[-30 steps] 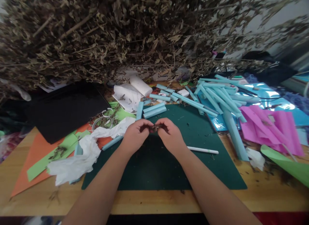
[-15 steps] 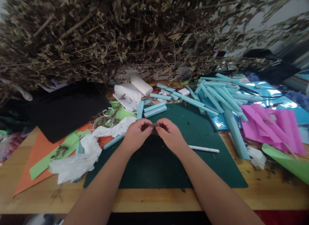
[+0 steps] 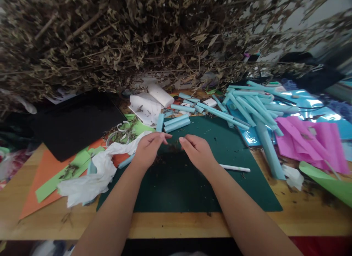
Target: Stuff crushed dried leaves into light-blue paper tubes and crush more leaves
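Two hands over a dark green mat (image 3: pixel 192 186) on a wooden desk (image 3: pixel 302 215).

Left hand (image 3: pixel 147 149): fingers loosely extended, open, gripping nothing visible; fingertips point toward the right hand.
Right hand (image 3: pixel 198 153): likewise open, fingers loosely spread, nothing held; a small gap separates the two hands.
Crumbled dry leaf bits (image 3: pixel 172 149): dark scatter on the mat, between and just beneath the fingertips; whether either hand touches them cannot be told.
White pen (image 3: pixel 235 168): lying on the mat just right of the right hand.
Crumpled white tissue (image 3: pixel 93 175): just left of the left hand, partly over orange paper (image 3: pixel 33 197) and green paper (image 3: pixel 49 184).
Short light blue paper rolls (image 3: pixel 176 123): just beyond both hands, at the mat's far edge.
Long light blue paper rolls (image 3: pixel 253 109): heaped beyond and right of the right hand.
Pink paper (image 3: pixel 310 142): far right.
Black sheet (image 3: pixel 74 124): beyond and left of the left hand.
Dried leafy branches (image 3: pixel 137 36): large mass well beyond both hands.
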### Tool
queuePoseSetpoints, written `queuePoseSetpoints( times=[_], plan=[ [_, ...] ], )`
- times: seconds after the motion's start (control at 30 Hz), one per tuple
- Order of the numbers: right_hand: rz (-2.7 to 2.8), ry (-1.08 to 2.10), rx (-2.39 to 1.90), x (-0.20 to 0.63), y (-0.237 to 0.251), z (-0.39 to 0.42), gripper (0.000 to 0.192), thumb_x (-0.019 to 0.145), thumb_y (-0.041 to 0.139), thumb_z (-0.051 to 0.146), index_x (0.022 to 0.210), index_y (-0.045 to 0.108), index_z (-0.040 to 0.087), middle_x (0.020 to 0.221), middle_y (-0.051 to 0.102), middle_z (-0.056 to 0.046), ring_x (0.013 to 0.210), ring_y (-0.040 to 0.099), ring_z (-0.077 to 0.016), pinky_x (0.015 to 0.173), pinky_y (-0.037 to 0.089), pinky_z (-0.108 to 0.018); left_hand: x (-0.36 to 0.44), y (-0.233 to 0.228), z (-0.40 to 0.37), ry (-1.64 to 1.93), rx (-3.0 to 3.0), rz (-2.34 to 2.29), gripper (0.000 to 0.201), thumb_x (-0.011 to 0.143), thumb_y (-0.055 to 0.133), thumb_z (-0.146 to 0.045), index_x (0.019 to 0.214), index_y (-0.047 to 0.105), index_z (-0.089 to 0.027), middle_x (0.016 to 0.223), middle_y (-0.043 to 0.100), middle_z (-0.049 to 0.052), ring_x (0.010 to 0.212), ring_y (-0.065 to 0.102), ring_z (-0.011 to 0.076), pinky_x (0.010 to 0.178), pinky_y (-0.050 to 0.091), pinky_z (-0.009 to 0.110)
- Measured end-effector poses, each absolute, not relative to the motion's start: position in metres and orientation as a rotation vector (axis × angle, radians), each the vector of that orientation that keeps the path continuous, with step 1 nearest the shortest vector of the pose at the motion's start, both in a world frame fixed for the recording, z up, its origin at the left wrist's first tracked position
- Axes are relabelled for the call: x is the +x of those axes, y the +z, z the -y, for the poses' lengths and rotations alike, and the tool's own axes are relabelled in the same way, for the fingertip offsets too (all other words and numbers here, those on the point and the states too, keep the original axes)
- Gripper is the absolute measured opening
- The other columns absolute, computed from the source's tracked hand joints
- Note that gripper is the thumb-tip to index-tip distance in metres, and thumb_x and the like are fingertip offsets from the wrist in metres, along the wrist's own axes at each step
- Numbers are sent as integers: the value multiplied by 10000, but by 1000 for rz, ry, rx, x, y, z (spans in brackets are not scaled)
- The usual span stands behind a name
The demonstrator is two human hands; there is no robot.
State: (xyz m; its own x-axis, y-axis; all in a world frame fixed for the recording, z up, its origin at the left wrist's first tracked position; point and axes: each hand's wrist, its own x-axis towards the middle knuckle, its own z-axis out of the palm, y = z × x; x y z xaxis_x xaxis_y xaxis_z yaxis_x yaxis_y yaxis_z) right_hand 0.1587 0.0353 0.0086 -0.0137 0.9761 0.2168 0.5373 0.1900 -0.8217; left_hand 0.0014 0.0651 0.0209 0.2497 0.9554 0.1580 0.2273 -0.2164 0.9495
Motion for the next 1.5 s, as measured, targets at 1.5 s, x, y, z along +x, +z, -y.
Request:
queuePoseSetpoints(
  times=[1.5],
  plan=[
    [1160, 1184, -1065, 139, 10, -45, 360, 794, 362, 426, 1007, 516, 180, 1071, 543, -64, 977, 509, -162, 835, 418, -304, 42, 17, -45, 808, 1388, -1167, 233, 678, 446, -166, 895, 523, -134, 718, 569, 20, 555, 537, 101, 576, 466, 257]
  ],
)
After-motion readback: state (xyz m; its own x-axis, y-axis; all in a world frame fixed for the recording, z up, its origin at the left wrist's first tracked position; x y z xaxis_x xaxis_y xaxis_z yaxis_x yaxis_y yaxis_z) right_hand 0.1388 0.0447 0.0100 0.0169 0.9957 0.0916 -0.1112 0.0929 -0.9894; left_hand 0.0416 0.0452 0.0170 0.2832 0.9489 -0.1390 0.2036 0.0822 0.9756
